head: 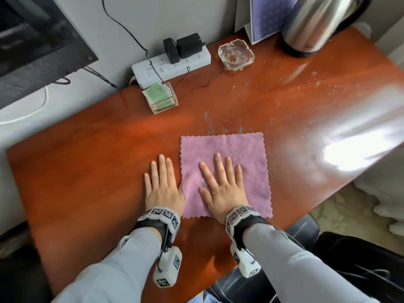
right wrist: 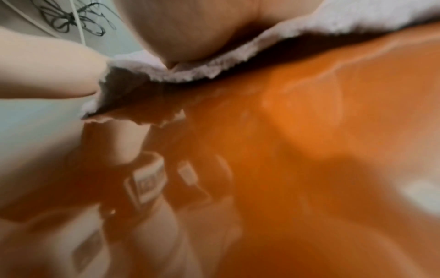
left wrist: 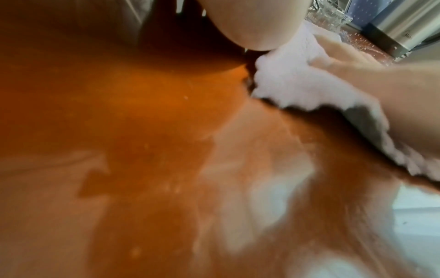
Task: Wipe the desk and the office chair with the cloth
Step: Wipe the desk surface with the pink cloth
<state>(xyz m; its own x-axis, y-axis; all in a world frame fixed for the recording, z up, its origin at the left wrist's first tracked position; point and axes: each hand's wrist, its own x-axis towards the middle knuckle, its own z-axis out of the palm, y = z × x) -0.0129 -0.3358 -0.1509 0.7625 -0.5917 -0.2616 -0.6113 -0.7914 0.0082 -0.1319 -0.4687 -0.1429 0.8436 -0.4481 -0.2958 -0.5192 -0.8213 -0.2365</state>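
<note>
The desk point(head: 91, 171) fills most of the head view; its left and near edges are in frame, and glare whitens its right side at 3 o'clock. Fine blue and white specks lie scattered from the centre toward 2 o'clock, too small to identify. The chair point(head: 303, 232) shows only as a dark padded edge at 5 o'clock, mostly hidden under the right sleeve. A monitor point(head: 32, 40) at 10 o'clock and a kettle point(head: 317, 25) at 1 o'clock are both cut off by the frame.

The cloth point(head: 244, 154), pink and square, lies flat on the desk just below centre. The right hand point(head: 223, 189) presses on it palm down, fingers straight and spread, gripping nothing. The left hand point(head: 162, 186) lies flat on bare wood, touching the cloth's left edge at 9 o'clock, fingers straight and together, holding nothing.

At 12 o'clock sit a power strip point(head: 170, 66), a glass ashtray point(head: 236, 54) and a clear card box point(head: 160, 97).

Both wrist views are blurred: only wood, palm and the cloth's scalloped hem point(left wrist: 297, 82) show.
</note>
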